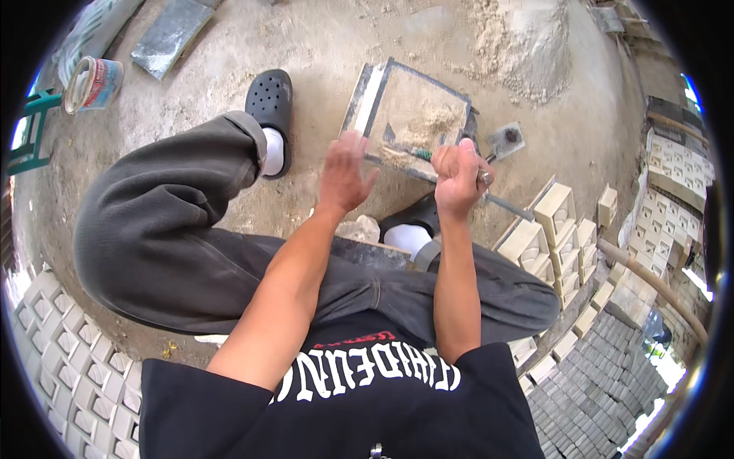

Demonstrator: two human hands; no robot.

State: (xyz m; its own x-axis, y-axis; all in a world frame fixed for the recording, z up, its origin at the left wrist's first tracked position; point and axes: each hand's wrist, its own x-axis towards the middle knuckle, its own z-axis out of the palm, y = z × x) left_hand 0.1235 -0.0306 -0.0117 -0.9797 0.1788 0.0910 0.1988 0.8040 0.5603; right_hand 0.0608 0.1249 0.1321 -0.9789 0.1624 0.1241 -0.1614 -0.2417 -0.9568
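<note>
A square metal mould frame (428,73) lies on the ground before me, with pale powder (436,126) heaped inside and a white strip (370,99) along its left side. My left hand (345,172) is palm down at the frame's near left corner, thumb spread, fingertips blurred by motion. At the near right corner, my right hand (457,174) is closed in a fist around a slim tool (484,177) with a metal end. A green piece (422,154) shows on the fist's other side; the tool's exact kind is hidden by my fingers.
A small square plate (506,140) with a dark spot lies right of the frame. Loose powder (527,53) is piled at the far right. Cream hollow blocks (554,206) are stacked to the right. A bucket (93,84) stands far left; more blocks (69,359) lie near left.
</note>
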